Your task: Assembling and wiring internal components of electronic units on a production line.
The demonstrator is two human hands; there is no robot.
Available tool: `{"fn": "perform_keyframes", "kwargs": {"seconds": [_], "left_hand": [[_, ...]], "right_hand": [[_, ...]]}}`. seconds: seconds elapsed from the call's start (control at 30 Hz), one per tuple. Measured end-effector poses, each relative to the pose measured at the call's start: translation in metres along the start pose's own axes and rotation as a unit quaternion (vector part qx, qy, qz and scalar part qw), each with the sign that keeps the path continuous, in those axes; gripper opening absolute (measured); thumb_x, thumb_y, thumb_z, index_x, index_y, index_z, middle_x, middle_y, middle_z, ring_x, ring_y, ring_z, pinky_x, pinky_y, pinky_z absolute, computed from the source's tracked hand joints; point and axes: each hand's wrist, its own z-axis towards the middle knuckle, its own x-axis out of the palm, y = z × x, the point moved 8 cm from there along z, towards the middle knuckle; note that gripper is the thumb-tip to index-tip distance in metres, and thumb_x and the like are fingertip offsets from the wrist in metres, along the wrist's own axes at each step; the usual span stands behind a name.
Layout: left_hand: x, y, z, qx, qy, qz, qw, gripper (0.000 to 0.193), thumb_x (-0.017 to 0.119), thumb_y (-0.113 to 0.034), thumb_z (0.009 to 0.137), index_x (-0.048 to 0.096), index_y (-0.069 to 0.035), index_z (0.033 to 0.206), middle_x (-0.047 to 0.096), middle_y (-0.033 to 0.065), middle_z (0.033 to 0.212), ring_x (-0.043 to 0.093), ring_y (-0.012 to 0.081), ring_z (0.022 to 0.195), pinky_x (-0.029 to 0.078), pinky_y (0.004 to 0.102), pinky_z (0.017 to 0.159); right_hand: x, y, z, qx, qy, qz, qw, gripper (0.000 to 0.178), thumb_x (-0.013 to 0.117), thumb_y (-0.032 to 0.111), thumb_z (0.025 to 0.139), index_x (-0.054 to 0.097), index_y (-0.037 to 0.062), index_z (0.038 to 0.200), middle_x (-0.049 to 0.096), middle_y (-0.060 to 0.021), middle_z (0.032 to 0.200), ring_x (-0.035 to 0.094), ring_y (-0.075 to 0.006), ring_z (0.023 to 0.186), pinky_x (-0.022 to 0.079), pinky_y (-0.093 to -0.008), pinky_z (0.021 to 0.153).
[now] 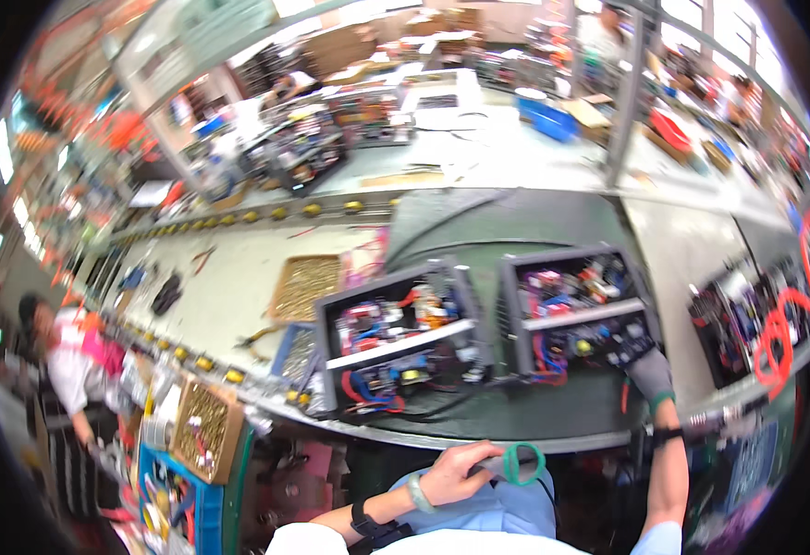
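My bare left hand [460,474] is above my lap, its fingers closed on a grey glove with a green cuff [521,462]. My right hand [651,377] wears a matching grey glove with a green cuff. It reaches to the near right corner of the right-hand open-frame electronic unit [582,319]; its fingers are blurred against the dark parts there. A second such unit [403,344] stands to the left. Both have grey frames, a pale crossbar, circuit boards and red and blue wires.
Left of the units are a tray of small brass-coloured parts [307,289], a blue bin [296,353] and pliers [257,342]. Another unit with red cables [747,324] stands at the right. A metal edge [479,442] borders the green mat. A co-worker [77,361] is at the far left.
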Motion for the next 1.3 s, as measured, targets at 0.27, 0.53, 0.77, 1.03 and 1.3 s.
{"fn": "perform_keyframes", "kwargs": {"seconds": [0.27,0.53,0.77,1.03,1.3], "left_hand": [[-0.063,0.057,-0.061,-0.163,-0.261,-0.152,0.939,0.026,0.071,-0.013,0.094,0.067,-0.001,0.116,0.067,0.0027,0.089,0.06,0.007,0.079,0.05,0.0259,0.071],[-0.043,0.046,-0.059,-0.074,-0.283,-0.117,0.949,0.028,0.071,-0.01,0.094,0.064,-0.001,0.12,0.068,0.0025,0.092,0.062,0.0073,0.085,0.052,0.0273,0.077],[-0.054,0.065,-0.113,-0.067,-0.362,0.014,0.93,0.033,0.069,-0.017,0.095,0.064,0.001,0.122,0.072,0.0146,0.102,0.071,0.0212,0.096,0.054,0.0351,0.086],[-0.073,0.082,-0.118,-0.127,-0.372,-0.048,0.918,0.035,0.067,-0.02,0.099,0.063,0.004,0.123,0.073,0.0155,0.105,0.068,0.0143,0.098,0.053,0.0329,0.088],[-0.103,0.018,-0.04,-0.036,-0.292,-0.062,0.954,0.036,0.065,-0.022,0.099,0.062,0.002,0.125,0.073,0.0162,0.1,0.07,0.0209,0.092,0.053,0.0354,0.083]], "right_hand": [[0.05,0.005,-0.01,0.151,-0.012,-0.278,0.949,0.052,0.074,0.043,0.078,0.068,0.0009,0.108,0.069,-0.0297,0.111,0.067,-0.0469,0.105,0.054,-0.052,0.089],[0.217,0.169,-0.023,0.001,0.134,-0.173,0.976,0.078,0.079,0.042,0.072,0.053,-0.0134,0.121,0.068,-0.0281,0.099,0.068,-0.045,0.096,0.054,-0.0503,0.086],[0.33,0.325,-0.031,-0.242,0.312,-0.12,0.911,0.064,0.072,0.035,0.075,0.062,0.0061,0.131,0.073,-0.0204,0.093,0.072,-0.0397,0.09,0.056,-0.047,0.083],[0.244,0.195,0.039,-0.187,0.133,-0.225,0.947,0.072,0.086,0.027,0.061,0.065,0.0084,0.128,0.073,-0.0148,0.112,0.071,-0.0318,0.102,0.056,-0.0401,0.09],[0.176,0.17,0.03,-0.219,0.094,-0.047,0.97,0.059,0.079,0.021,0.081,0.059,-0.0005,0.132,0.067,-0.0171,0.119,0.067,-0.0313,0.108,0.054,-0.0395,0.091]]}}
